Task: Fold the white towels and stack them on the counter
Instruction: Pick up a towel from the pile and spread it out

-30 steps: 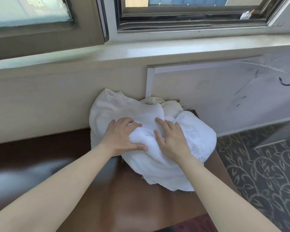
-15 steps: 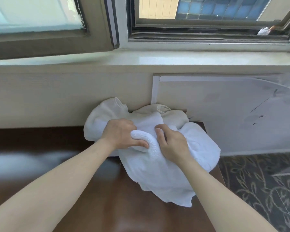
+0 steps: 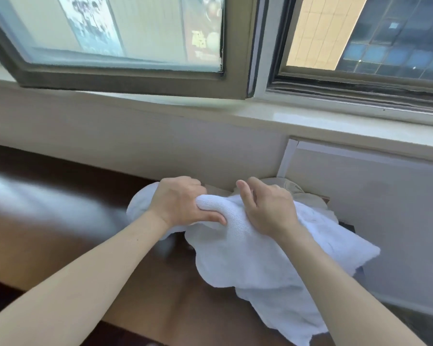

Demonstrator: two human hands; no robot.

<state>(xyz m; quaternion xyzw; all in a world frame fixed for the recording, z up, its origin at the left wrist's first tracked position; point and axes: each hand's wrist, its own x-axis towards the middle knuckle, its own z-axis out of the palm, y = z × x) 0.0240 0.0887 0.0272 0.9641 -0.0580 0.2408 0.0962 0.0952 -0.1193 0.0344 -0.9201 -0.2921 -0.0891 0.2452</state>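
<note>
Toward four o'clock, at the right end of the dark counter (image 3: 190, 303), we grip a crumpled white towel (image 3: 265, 265), our left hand (image 3: 180, 203) curled round a bunched fold, our right hand (image 3: 268, 211) clutching the cloth beside it; nothing looks folded or stacked yet.

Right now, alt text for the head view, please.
The left hand and right hand grip a crumpled white towel over a dark wooden counter, below a window sill. More cloth lies bunched behind it against the wall.

head-worn wide view, forward and down, close over the counter (image 3: 180, 300)
</note>
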